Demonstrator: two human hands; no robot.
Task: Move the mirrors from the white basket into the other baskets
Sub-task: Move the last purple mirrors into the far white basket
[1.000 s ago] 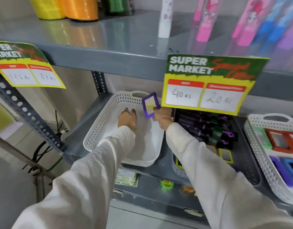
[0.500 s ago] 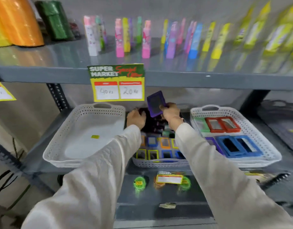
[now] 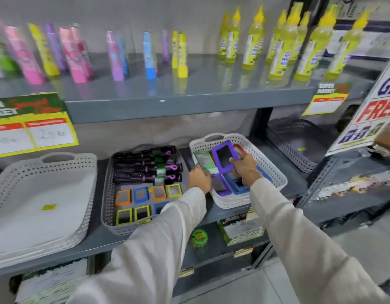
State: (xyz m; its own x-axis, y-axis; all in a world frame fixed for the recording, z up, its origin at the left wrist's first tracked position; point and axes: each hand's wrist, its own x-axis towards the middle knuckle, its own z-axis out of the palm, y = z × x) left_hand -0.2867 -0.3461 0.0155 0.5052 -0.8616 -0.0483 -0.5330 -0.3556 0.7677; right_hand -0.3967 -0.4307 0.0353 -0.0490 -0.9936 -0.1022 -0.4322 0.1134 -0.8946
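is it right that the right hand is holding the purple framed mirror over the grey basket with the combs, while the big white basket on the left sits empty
Not quite. In the head view the right hand holds the purple framed mirror over the small white basket on the right, not the grey basket with the combs. The big white basket on the left holds no mirrors, as you said.

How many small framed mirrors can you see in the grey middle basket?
7: orange, blue, orange, yellow-green in one row; yellow-green, yellow-green, blue nearer. The left sleeve may hide more.
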